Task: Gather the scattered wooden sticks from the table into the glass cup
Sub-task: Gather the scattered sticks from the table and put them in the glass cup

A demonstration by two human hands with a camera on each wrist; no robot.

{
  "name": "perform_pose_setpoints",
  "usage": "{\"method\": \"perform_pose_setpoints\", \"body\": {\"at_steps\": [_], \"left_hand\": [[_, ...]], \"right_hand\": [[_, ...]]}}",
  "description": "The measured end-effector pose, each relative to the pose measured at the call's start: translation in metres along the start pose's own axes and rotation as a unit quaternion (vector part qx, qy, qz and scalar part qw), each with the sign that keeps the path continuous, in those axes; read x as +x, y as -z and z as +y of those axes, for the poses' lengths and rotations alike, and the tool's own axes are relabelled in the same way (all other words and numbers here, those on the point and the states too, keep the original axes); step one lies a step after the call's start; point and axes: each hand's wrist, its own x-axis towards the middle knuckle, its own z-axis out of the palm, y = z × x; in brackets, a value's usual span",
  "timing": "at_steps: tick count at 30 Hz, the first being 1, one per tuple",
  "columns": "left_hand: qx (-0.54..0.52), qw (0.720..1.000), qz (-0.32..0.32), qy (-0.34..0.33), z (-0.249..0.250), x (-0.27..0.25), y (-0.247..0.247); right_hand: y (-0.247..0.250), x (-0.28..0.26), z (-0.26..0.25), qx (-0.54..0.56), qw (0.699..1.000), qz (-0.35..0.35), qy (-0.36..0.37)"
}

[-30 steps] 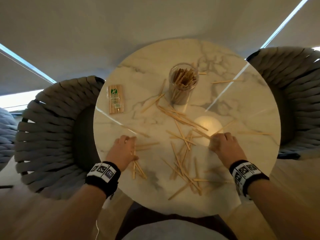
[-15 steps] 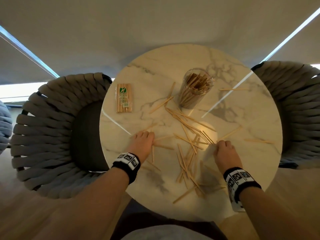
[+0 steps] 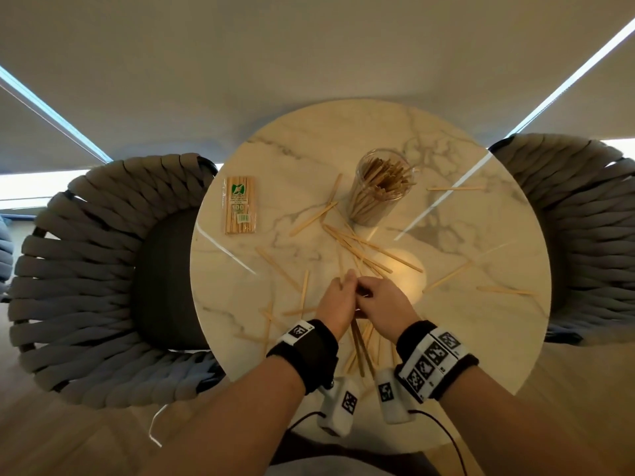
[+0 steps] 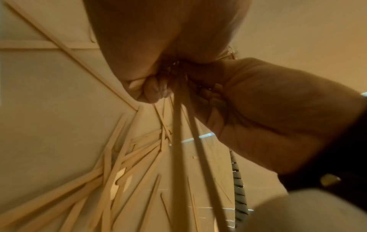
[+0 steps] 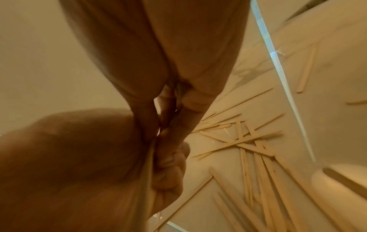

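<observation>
The wooden sticks point(image 3: 360, 250) lie scattered over the round marble table point(image 3: 446, 355), some crossed in a loose pile near its middle, others well apart toward the right edge. We judge them light, thin and stiff, flat on a smooth top, so single ones will be hard to lift; we advise sweeping them into a bundle and gripping it near mid-length. The glass cup point(image 3: 381, 187) stands upright toward the far side, already holding many sticks.

Our left hand point(image 3: 338, 305) and right hand point(image 3: 381, 304) meet at the near centre of the table, fingers curled around a small bundle of sticks whose free ends trail toward us.

The head view gives the layout: the cup, the outlying sticks, a wrapped pack of sticks point(image 3: 240, 206) at the left, and woven chairs point(image 3: 86, 269) either side. It hides the grip itself. The left wrist view shows fingertips point(image 4: 152, 89) closed on the bundle and the pile beneath. The right wrist view shows the hands pressed together and more loose sticks beyond.
</observation>
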Motion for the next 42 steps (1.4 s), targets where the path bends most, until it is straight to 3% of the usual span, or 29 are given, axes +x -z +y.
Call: {"method": "perform_pose_setpoints", "body": {"at_steps": [3,5,7,11,16,20,27,32,34,38,42], "left_hand": [[0.013,0.997,0.070,0.003,-0.009,0.014,0.016],[-0.057,0.994,0.092,0.019,-0.010,0.017,0.028],[-0.111,0.989,0.099,0.026,-0.009,0.017,0.037],[-0.063,0.990,0.125,0.010,-0.016,0.018,0.054],[-0.047,0.993,0.108,0.014,-0.022,0.027,0.061],[-0.049,0.993,0.103,0.038,-0.022,0.037,0.051],[-0.030,0.997,0.066,0.035,-0.009,0.032,0.020],[-0.017,0.999,0.042,-0.005,0.004,0.024,0.005],[-0.031,0.999,0.033,-0.002,0.007,0.027,0.000],[-0.016,0.999,0.039,0.017,0.012,0.031,-0.004],[-0.068,0.991,0.112,0.004,0.021,0.032,0.008]], "right_hand": [[0.009,0.007,-0.001,-0.062,0.998,-0.031,0.012],[0.017,0.024,0.000,-0.115,0.991,0.065,0.010],[0.023,0.048,0.002,-0.221,0.965,0.140,0.008],[0.019,0.084,0.021,-0.412,0.905,0.102,0.008],[0.001,0.079,0.043,-0.477,0.871,0.112,0.045],[0.003,0.073,0.047,-0.445,0.887,0.122,0.022],[0.013,0.058,0.045,-0.394,0.916,0.068,-0.021],[0.017,0.032,0.019,-0.188,0.980,0.059,-0.014],[0.010,0.020,0.007,-0.127,0.991,0.029,0.006],[0.006,0.009,0.004,-0.137,0.988,0.035,0.063],[0.022,0.001,0.020,-0.237,0.959,0.062,0.144]]}}
